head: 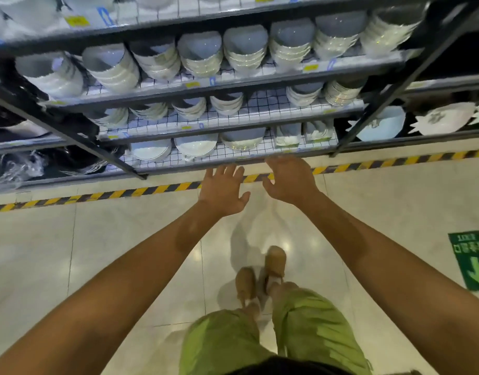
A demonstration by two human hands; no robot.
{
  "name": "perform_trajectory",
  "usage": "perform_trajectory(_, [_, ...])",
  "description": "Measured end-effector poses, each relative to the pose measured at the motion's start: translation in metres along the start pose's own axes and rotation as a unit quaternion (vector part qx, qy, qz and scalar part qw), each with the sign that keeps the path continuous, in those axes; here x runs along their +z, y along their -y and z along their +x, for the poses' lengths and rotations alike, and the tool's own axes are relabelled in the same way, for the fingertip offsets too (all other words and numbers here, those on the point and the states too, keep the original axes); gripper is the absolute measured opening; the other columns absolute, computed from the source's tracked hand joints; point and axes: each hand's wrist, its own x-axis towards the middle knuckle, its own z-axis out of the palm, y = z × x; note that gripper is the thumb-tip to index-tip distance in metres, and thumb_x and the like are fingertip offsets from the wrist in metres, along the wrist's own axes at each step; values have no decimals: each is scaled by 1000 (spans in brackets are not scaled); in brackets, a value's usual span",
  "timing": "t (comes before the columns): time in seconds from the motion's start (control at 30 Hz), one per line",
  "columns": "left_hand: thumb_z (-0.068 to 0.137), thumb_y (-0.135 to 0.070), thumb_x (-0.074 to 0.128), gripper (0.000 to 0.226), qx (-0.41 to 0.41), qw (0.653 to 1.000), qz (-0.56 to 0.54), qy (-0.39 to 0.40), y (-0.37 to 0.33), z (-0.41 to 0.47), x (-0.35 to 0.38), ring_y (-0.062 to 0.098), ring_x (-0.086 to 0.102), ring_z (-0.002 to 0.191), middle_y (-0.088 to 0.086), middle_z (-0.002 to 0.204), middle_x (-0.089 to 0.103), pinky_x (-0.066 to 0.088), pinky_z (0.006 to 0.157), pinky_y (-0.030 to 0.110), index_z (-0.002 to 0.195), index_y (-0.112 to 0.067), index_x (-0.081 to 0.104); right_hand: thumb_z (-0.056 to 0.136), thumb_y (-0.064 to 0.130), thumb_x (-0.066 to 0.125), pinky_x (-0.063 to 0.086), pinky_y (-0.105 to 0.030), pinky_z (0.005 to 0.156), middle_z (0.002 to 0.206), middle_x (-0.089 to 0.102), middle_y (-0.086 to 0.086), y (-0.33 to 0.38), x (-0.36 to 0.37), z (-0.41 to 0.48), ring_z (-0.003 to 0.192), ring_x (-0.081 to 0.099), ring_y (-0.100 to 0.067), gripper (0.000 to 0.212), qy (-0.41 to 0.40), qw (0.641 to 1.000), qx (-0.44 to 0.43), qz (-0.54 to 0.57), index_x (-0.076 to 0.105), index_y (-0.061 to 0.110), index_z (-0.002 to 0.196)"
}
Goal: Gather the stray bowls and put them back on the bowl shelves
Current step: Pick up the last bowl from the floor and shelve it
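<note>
Both hands empty, fingers spread: left hand [223, 192] & right hand [288, 182] near bottom shelf [233, 155], which held bowl stacks [196, 144].

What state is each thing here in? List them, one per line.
Left hand: open, fingers spread, empty.
Right hand: open, empty, at the bottom shelf's edge.
Stacks of white gold-rimmed bowls: nested, tilted on the shelf.
Black metal shelf rack with a grid liner: stocked, with a gap on the third tier.
Pale blue bowl: alone on the neighbouring rack.
</note>
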Motion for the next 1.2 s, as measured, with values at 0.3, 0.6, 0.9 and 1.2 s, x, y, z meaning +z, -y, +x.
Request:
perform_trajectory(0.3, [88,-51,44,69,164,984,67,-34,-161,59,-61,31,33,136,8,152,30,30,106,50,145,-14,27,72,37,47,53,-35,56,77,71,-10,-149,-29,-108,71,66,-33,45,-75,980,186,6,71,8,98])
perform_trajectory(0.6, [87,-53,45,64,304,942,134,-32,-441,151,-107,32,39,128,10,141,39,34,101,48,137,-13,35,90,44,41,42,-38,85,118,61,-11,-383,-62,-241,111,53,-32,50,-74,933,352,13,51,12,127])
perform_trajectory(0.9, [88,-53,42,66,376,914,145,-49,-692,229,-147,31,41,127,9,141,40,34,99,46,139,-12,34,88,42,45,43,-37,83,113,63,-13,-592,-108,-331,107,54,-33,49,-76,905,418,9,53,11,124])
perform_trajectory(1.2, [88,-53,41,67,436,885,150,-71,-890,353,-186,29,40,130,8,145,39,35,100,45,141,-13,33,88,43,45,42,-39,86,116,62,-13,-803,-133,-354,110,53,-32,49,-69,880,469,17,51,12,126])
